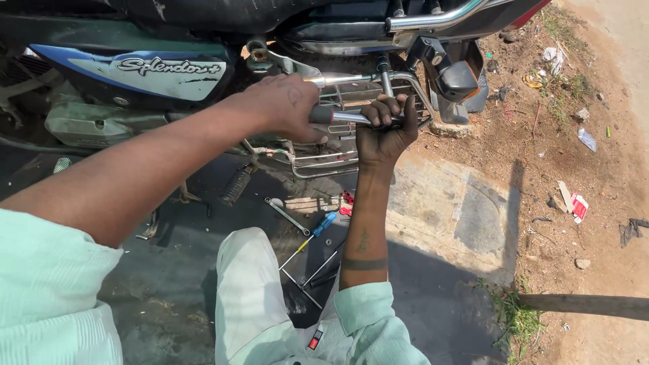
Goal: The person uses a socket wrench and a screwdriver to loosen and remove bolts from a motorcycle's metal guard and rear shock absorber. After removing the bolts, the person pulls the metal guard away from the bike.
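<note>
Head view of work at the rear of a parked motorcycle point(155, 74). Left hand point(287, 107) clenched over the near end of a long metal tool handle point(348, 117), knuckles up, pressing it toward the motorcycle's chrome side guard point(405, 91). Right hand point(385, 128) closed around the far end of the same handle, fingers curled over from below, forearm rising straight up from the knee. Two-handed grip judged to serve leverage: one hand steadying the head end, the other pulling at the free end. Long axis of the handle near horizontal, running left to right along the motorcycle's flank, tilted slightly down toward the right; working end hidden behind the left hand, so its direction of engagement not discernible. Below the motorcycle, on the shaded concrete floor point(446, 223): a spanner point(287, 216), a blue-handled screwdriver point(314, 233) and thin rods point(318, 270), laid within reach beside the knee.
</note>
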